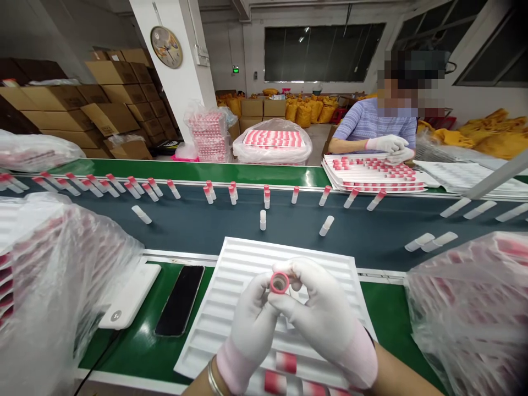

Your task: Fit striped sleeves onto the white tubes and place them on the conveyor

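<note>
Both my hands wear white gloves and meet over a white ribbed tray (pixel 247 258). My left hand (pixel 249 324) and my right hand (pixel 325 313) pinch together a small pink-rimmed tube (pixel 279 282), its open end facing me. Two pink-and-white tubes (pixel 286 362) lie in the tray's near grooves below my wrists. Beyond the tray runs a dark conveyor belt (pixel 198 225) with several pink-capped tubes (pixel 140 190) along its far side and a few plain white tubes (pixel 263 219) nearer me.
A black phone (pixel 180 300) and a white device (pixel 131 297) lie left of the tray. Plastic-bagged stacks of tubes stand at my left (pixel 49 286) and right (pixel 474 313). Across the belt a gloved person (pixel 377 129) works over a filled tray stack (pixel 373 173). Cardboard boxes (pixel 107 93) are piled behind.
</note>
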Available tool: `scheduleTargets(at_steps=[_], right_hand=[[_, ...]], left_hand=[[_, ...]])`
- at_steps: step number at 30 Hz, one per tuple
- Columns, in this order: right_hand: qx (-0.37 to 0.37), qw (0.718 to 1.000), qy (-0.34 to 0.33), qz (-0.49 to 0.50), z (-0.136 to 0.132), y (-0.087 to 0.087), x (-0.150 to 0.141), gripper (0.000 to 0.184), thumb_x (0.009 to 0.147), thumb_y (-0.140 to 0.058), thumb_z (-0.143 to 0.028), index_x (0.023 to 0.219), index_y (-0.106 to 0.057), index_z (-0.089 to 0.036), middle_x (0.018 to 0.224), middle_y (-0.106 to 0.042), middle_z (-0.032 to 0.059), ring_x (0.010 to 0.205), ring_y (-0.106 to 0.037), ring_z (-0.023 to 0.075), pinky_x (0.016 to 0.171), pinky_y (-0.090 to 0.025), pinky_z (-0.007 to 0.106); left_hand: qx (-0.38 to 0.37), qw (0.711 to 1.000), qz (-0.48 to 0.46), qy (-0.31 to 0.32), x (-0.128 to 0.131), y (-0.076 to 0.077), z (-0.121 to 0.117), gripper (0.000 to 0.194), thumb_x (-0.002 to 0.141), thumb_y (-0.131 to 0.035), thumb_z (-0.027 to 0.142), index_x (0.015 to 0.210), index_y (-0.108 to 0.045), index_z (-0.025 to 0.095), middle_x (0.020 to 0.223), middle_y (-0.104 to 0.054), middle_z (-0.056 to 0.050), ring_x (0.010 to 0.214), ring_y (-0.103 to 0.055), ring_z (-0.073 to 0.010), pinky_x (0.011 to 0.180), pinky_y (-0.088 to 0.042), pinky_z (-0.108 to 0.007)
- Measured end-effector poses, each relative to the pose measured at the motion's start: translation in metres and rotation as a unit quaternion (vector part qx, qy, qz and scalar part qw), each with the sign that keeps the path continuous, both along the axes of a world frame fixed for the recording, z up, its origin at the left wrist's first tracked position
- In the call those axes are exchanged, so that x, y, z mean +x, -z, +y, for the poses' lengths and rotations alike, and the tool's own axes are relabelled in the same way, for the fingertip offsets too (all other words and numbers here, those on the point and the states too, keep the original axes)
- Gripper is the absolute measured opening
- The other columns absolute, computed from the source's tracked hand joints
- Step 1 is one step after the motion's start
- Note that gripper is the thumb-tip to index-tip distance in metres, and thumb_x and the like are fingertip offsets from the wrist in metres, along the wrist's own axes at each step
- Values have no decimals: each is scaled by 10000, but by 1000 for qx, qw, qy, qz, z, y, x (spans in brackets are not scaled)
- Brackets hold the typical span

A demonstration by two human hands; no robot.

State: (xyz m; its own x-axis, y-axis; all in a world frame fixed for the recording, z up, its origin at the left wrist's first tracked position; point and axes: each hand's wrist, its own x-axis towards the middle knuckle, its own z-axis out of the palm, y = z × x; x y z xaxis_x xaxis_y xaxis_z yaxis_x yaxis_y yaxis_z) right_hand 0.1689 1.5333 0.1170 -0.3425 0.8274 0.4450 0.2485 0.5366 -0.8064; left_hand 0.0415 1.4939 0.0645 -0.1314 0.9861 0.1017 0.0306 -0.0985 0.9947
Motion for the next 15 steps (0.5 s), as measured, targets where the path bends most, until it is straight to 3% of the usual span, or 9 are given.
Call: scheduleTargets(at_steps=[6, 11, 15], right_hand=[[-32, 999, -16, -37, 6, 5, -4, 101, 829, -553, -225, 733, -557, -191, 702, -565, 3, 655, -518, 134, 611, -409, 241], [-37, 999, 8, -19, 4, 29, -11, 92, 807, -533, -172, 718, -532, -192, 692, -543, -3, 643, -520, 129, 594, -408, 227], [-17, 999, -11, 25, 1, 41, -6, 38, 828, -547, -206, 804, -575, -198, 766, -613, 7, 703, -589, 141, 650, -465, 228]], left_hand=[[-37, 999, 13, 4, -5, -4, 0, 267, 875, -621, 387, 1078, -667, 220, 1041, -718, -71, 942, -671, -206, 795, -563, -285], [-170, 985, -10, -31, -7, -2, 2, 671, 795, -685, 312, 1406, -431, 199, 1165, -700, -107, 1027, -683, -239, 857, -580, -326], [-149, 986, 72, -3, -16, -13, 11, 761, 786, -637, 225, 1485, -337, 208, 1128, -722, -82, 1028, -690, -235, 882, -580, -337]])
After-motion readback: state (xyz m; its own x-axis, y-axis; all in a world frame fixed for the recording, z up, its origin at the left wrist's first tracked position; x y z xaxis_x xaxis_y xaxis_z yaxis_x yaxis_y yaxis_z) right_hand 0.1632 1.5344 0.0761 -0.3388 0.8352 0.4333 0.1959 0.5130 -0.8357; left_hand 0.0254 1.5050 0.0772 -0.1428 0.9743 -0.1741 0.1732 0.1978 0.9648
